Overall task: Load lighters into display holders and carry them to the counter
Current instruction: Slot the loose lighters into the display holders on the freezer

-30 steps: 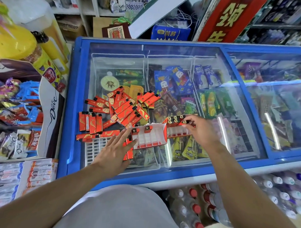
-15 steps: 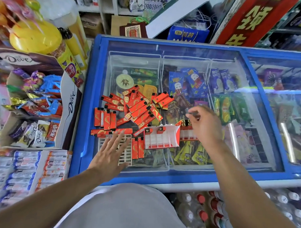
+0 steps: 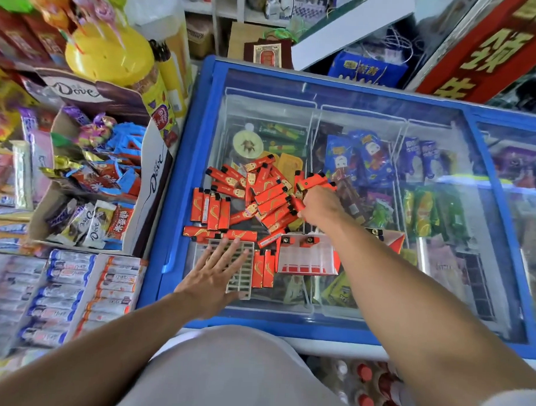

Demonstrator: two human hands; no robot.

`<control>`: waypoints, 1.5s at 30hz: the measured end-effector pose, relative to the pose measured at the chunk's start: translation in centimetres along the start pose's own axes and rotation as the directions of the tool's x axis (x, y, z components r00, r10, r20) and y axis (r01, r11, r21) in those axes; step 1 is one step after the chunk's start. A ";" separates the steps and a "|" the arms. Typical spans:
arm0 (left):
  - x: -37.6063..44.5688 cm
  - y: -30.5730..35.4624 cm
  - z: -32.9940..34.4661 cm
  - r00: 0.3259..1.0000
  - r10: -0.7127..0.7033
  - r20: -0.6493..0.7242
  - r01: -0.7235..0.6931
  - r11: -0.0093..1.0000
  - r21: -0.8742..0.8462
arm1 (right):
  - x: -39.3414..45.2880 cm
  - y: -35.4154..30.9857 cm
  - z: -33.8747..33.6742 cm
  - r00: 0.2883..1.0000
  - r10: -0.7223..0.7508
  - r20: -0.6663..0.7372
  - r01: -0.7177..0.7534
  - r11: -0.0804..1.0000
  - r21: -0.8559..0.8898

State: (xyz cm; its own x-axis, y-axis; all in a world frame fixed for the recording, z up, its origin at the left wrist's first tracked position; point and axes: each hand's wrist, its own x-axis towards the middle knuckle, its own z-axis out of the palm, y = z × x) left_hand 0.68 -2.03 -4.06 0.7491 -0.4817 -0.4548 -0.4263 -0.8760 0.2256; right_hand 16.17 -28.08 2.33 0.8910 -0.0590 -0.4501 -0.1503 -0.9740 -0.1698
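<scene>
Several red lighters (image 3: pixel 262 199) lie in a loose pile on the glass lid of a blue freezer (image 3: pixel 189 157). My right hand (image 3: pixel 321 209) reaches into the right side of the pile, and its curled fingers pinch one red lighter (image 3: pixel 297 204). A red and white display holder (image 3: pixel 307 259) stands just under my right forearm, with two lighters in its back row. A second holder (image 3: pixel 391 237) shows partly behind that forearm. My left hand (image 3: pixel 214 272) lies flat with fingers spread on a white grid tray (image 3: pixel 243 278).
A Dove chocolate box (image 3: pixel 148 192) full of sweets and a yellow lollipop tub (image 3: pixel 114 57) stand to the left of the freezer. Boxed goods fill the shelf at lower left. Bottles (image 3: pixel 366 385) stand below the freezer's front edge. Ice creams show under the glass.
My right hand has moved left from the second holder to the lighter pile and closed on a lighter. My left hand slid slightly back onto the white grid tray.
</scene>
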 end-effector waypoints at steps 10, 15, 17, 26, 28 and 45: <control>0.2 -0.5 -0.4 0.999 0.029 0.030 -0.030 0.999 0.039 | -7.6 2.9 -2.7 0.956 -0.134 -0.262 0.214 0.928 0.306; 0.3 -0.6 -0.7 0.999 0.036 0.025 -0.037 0.999 0.030 | -11.2 6.2 -3.5 0.970 -0.058 -0.238 0.172 0.853 0.492; 0.4 -0.5 -1.3 0.999 0.037 0.033 -0.038 0.999 0.028 | -12.7 7.4 -3.6 0.964 0.030 -0.263 0.136 0.795 0.591; 0.6 0.6 -2.3 0.998 -0.018 0.062 0.014 0.998 0.066 | -15.0 11.6 0.4 0.933 0.295 -0.206 -0.102 0.766 0.634; 0.7 0.7 -2.5 0.997 -0.019 0.070 0.015 0.998 0.068 | -14.7 11.8 1.5 0.921 0.330 -0.206 -0.110 0.729 0.675; 0.7 0.9 -2.6 0.993 -0.036 0.111 0.027 0.996 0.080 | -13.1 9.5 3.5 0.910 0.347 -0.224 -0.105 0.719 0.687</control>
State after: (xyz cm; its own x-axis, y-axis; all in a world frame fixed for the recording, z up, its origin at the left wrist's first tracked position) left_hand 2.18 -3.20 -1.94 0.7027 -0.4443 -0.5557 -0.4455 -0.8838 0.1433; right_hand 1.58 -35.77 3.58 0.8552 -0.4412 -0.2720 -0.4958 -0.5436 -0.6772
